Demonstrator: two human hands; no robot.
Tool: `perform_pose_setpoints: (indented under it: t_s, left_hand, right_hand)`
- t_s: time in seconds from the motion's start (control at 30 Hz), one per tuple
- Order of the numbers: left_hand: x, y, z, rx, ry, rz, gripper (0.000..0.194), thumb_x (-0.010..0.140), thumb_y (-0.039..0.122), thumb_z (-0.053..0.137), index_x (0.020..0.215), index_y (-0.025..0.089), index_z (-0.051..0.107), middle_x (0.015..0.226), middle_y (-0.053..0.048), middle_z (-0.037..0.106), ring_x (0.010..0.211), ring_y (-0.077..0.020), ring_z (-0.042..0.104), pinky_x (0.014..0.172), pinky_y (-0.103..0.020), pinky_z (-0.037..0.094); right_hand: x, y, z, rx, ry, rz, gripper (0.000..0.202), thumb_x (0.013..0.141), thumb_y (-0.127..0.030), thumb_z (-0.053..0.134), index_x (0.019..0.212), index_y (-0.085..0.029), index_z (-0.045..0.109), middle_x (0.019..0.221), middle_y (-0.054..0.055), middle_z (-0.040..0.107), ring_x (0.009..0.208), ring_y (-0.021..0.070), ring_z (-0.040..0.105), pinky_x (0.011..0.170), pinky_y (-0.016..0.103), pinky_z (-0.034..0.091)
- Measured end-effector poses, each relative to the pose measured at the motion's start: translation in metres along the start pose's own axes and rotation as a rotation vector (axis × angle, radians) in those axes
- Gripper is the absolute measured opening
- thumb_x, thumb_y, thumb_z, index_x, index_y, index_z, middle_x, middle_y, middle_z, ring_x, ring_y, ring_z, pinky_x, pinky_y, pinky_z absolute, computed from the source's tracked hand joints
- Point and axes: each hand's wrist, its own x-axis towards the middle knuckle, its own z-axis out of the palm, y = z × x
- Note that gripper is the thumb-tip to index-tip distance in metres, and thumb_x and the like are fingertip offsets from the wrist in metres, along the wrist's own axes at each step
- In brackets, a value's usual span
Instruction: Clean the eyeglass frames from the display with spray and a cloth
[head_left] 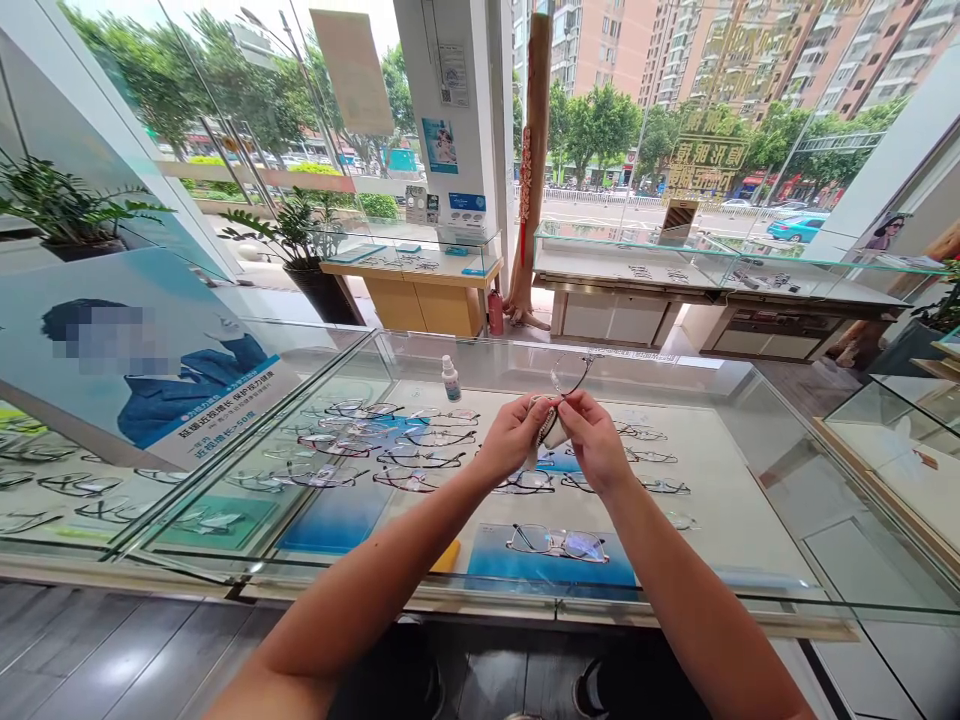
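Over the glass display case, my left hand (516, 432) is closed on a pale cloth (555, 434) with a dark patterned edge. My right hand (592, 440) is closed close beside it, fingertips pinching a pair of eyeglasses (577, 378) at a thin dark part of the frame. The eyeglasses stick up and away beyond my fingers. The cloth hangs between both hands, and my fingers partly hide where it meets the frame. A small white bottle (451, 380) with a label stands on the glass, left of my hands.
Inside the display case (735, 450) lie rows of eyeglasses; one pair (559, 543) rests on a blue card near the front. A poster board (142, 350) stands at left. Potted plants (300, 245), more display counters (622, 265) and a wooden trunk (531, 180) stand beyond.
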Motion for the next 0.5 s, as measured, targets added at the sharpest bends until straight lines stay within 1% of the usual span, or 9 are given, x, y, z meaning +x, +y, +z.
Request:
perform_pose_setpoints:
  t_s: [0.03, 0.1, 0.2, 0.23, 0.27, 0.3, 0.37, 0.43, 0.5]
  left_hand:
    - [0.001, 0.001, -0.001, 0.002, -0.006, -0.008, 0.063, 0.09, 0.077, 0.073, 0.087, 0.015, 0.069, 0.074, 0.0, 0.057, 0.067, -0.0122, 0.047, 0.062, -0.024, 0.039]
    - [0.001, 0.006, -0.005, -0.017, -0.086, -0.05, 0.063, 0.089, 0.076, 0.074, 0.086, 0.014, 0.068, 0.074, -0.001, 0.058, 0.066, -0.012, 0.048, 0.062, -0.024, 0.04]
    - [-0.001, 0.016, -0.009, -0.078, -0.28, -0.11, 0.055, 0.088, 0.066, 0.083, 0.101, 0.013, 0.071, 0.088, -0.004, 0.067, 0.074, -0.0145, 0.057, 0.07, -0.026, 0.047]
    - [-0.002, 0.017, -0.009, -0.091, -0.316, -0.116, 0.055, 0.086, 0.062, 0.086, 0.108, 0.014, 0.072, 0.093, -0.006, 0.069, 0.077, -0.0157, 0.06, 0.073, -0.027, 0.049]
    - [-0.003, 0.018, -0.008, -0.096, -0.326, -0.112, 0.055, 0.084, 0.058, 0.089, 0.112, 0.014, 0.071, 0.096, -0.006, 0.069, 0.08, -0.0166, 0.062, 0.074, -0.028, 0.049]
    - [-0.004, 0.018, -0.007, -0.095, -0.311, -0.101, 0.057, 0.083, 0.057, 0.091, 0.114, 0.014, 0.071, 0.095, -0.006, 0.069, 0.08, -0.0166, 0.062, 0.074, -0.027, 0.049]
    - [-0.005, 0.015, -0.003, -0.075, -0.227, -0.064, 0.057, 0.082, 0.059, 0.091, 0.111, 0.014, 0.069, 0.088, -0.003, 0.066, 0.075, -0.0147, 0.058, 0.069, -0.025, 0.046]
    - [-0.005, 0.012, 0.001, -0.038, -0.127, -0.02, 0.055, 0.086, 0.064, 0.085, 0.102, 0.014, 0.069, 0.079, 0.0, 0.06, 0.069, -0.0122, 0.051, 0.064, -0.023, 0.042]
    - [-0.004, 0.01, 0.004, -0.001, -0.06, 0.011, 0.056, 0.089, 0.069, 0.079, 0.097, 0.014, 0.069, 0.075, 0.001, 0.057, 0.066, -0.0111, 0.047, 0.063, -0.023, 0.039]
  right_hand:
    - [0.0, -0.001, -0.001, 0.0, 0.005, 0.003, 0.039, 0.072, -0.054, 0.096, 0.089, -0.025, 0.077, 0.088, 0.0, 0.074, 0.074, 0.015, 0.06, 0.066, 0.028, 0.05]
    - [0.001, -0.004, -0.003, 0.021, 0.033, 0.019, 0.039, 0.071, -0.053, 0.097, 0.089, -0.024, 0.077, 0.087, 0.0, 0.073, 0.073, 0.0146, 0.06, 0.065, 0.028, 0.049]
    - [0.001, -0.011, -0.007, 0.085, 0.082, 0.064, 0.039, 0.068, -0.05, 0.099, 0.087, -0.024, 0.078, 0.087, -0.002, 0.072, 0.071, 0.0132, 0.057, 0.062, 0.026, 0.047]
    - [0.001, -0.012, -0.007, 0.102, 0.09, 0.076, 0.039, 0.067, -0.049, 0.1, 0.087, -0.024, 0.078, 0.087, -0.002, 0.072, 0.071, 0.0128, 0.057, 0.061, 0.026, 0.047]
    - [0.001, -0.013, -0.006, 0.116, 0.093, 0.083, 0.04, 0.066, -0.049, 0.101, 0.087, -0.024, 0.078, 0.088, -0.002, 0.072, 0.071, 0.0125, 0.057, 0.061, 0.025, 0.046]
    - [0.0, -0.013, -0.005, 0.127, 0.094, 0.086, 0.041, 0.064, -0.049, 0.102, 0.086, -0.024, 0.077, 0.088, -0.002, 0.073, 0.072, 0.0124, 0.057, 0.061, 0.024, 0.047]
    - [0.0, -0.01, -0.001, 0.14, 0.088, 0.082, 0.044, 0.062, -0.05, 0.103, 0.086, -0.024, 0.077, 0.089, -0.002, 0.073, 0.073, 0.0125, 0.058, 0.062, 0.024, 0.047]
    - [-0.001, -0.006, 0.003, 0.138, 0.078, 0.071, 0.046, 0.061, -0.051, 0.104, 0.086, -0.025, 0.075, 0.088, -0.001, 0.074, 0.074, 0.0132, 0.06, 0.064, 0.025, 0.049]
    - [-0.002, -0.003, 0.006, 0.118, 0.062, 0.057, 0.046, 0.063, -0.052, 0.102, 0.087, -0.025, 0.074, 0.088, -0.001, 0.074, 0.073, 0.0137, 0.06, 0.065, 0.026, 0.049]
